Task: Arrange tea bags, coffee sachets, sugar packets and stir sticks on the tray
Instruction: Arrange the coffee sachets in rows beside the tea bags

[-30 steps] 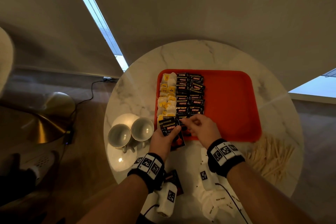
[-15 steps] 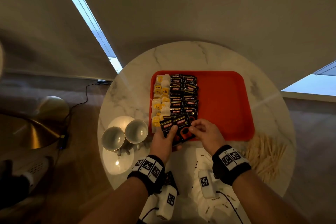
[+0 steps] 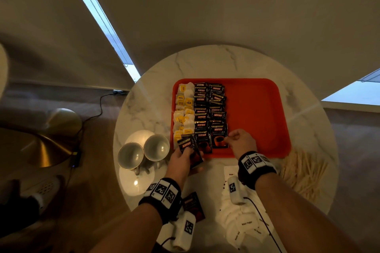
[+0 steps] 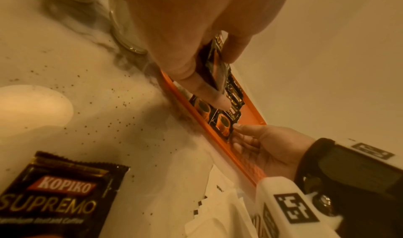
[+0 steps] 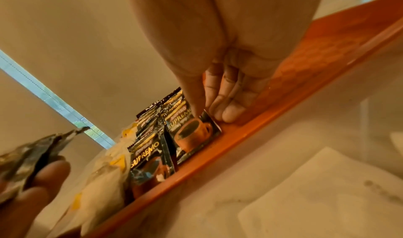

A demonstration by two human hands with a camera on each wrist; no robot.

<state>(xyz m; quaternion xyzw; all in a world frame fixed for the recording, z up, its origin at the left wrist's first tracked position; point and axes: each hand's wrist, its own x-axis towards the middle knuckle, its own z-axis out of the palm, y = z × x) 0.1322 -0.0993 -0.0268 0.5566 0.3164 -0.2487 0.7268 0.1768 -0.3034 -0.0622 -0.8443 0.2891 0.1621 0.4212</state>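
Black sachets (image 3: pixel 190 151) half-hidden by hands.

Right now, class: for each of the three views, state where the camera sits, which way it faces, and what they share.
Head: above, facing down at the orange tray; both forearms show.
Left wrist: low, facing along the left hand holding coffee sachets.
Right wrist: low, facing along the right hand touching the tray's nearest sachet.
Shared: the tray appears in all three.

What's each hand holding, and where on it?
Left hand grips spare coffee sachets by their lower ends. Right hand pinches the right edge of the tray's nearest sachet.
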